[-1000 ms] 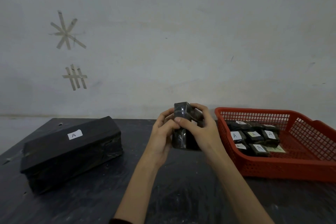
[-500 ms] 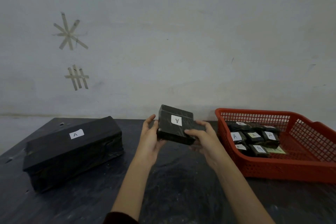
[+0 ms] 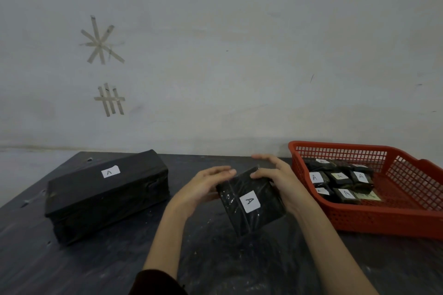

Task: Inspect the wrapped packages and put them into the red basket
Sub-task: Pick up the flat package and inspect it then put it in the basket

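A small black wrapped package [image 3: 249,201] with a white "A" label is held tilted just above the dark table [image 3: 119,258], label facing me. My left hand [image 3: 203,187] holds its left corner, fingers over the top edge. My right hand [image 3: 282,182] holds its right side with the thumb on the top face and the fingers stretched out above it. To the right stands the red basket [image 3: 407,213], with several small black labelled packages [image 3: 339,177] lying in its left half.
A large black wrapped block [image 3: 105,194] labelled "A" lies on the table's left side. The wall runs close behind the table, with tape marks [image 3: 100,40] on it. The basket's right half shows bare mesh.
The package has been turned from standing on end to label-up, then lowered and tilted toward me. Both hands came down with it and stayed on it.
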`<state>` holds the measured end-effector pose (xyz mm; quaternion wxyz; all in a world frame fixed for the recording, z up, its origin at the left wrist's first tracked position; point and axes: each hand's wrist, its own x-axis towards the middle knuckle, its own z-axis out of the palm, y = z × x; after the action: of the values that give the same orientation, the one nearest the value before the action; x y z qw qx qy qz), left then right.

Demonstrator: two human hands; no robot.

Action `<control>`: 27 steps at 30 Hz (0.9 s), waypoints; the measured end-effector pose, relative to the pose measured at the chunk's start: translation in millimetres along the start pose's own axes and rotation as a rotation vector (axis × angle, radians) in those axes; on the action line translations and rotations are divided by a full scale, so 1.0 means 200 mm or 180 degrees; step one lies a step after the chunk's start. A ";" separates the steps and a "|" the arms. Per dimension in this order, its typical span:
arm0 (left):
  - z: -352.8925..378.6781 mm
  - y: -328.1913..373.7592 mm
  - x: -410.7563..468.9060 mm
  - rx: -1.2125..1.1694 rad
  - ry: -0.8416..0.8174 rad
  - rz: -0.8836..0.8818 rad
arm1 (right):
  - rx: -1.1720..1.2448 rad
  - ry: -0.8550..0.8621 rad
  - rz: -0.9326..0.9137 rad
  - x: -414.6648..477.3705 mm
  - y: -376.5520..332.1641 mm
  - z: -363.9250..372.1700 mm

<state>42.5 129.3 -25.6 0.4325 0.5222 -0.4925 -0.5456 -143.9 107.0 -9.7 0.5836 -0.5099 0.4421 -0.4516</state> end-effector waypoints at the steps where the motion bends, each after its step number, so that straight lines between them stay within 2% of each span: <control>1: 0.00 0.00 0.00 0.0169 -0.0133 0.0008 | 0.0021 -0.0008 -0.0033 0.00 0.00 0.01; 3: 0.00 -0.01 0.01 0.0308 -0.0121 0.0015 | -0.0061 0.0077 -0.0105 0.02 0.01 0.02; 6: -0.03 -0.03 0.04 0.0058 0.0219 -0.0007 | -0.0192 0.0371 -0.0211 0.06 0.02 0.02; 11: -0.10 -0.08 0.13 -0.0575 0.1217 0.0115 | -0.0312 0.1064 -0.0306 0.17 0.10 0.05; 14: -0.13 -0.11 0.23 -0.0861 0.1649 0.0083 | -0.0361 0.0854 -0.0040 0.24 0.17 0.10; 17: -0.16 -0.16 0.35 -0.0910 0.1801 0.0002 | -0.0356 0.0616 0.0073 0.34 0.25 0.17; 20: -0.19 -0.21 0.47 -0.0479 0.1884 -0.0116 | -0.0615 0.0659 0.0091 0.45 0.32 0.23; 27: -0.24 -0.22 0.62 0.1234 0.1839 -0.0066 | -0.1365 0.0603 0.0114 0.61 0.34 0.26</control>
<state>83.2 9.3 -85.2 0.4412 0.7325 -0.4389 -0.2760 -64.1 2.3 -79.9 0.4258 -0.5696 0.5897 -0.3827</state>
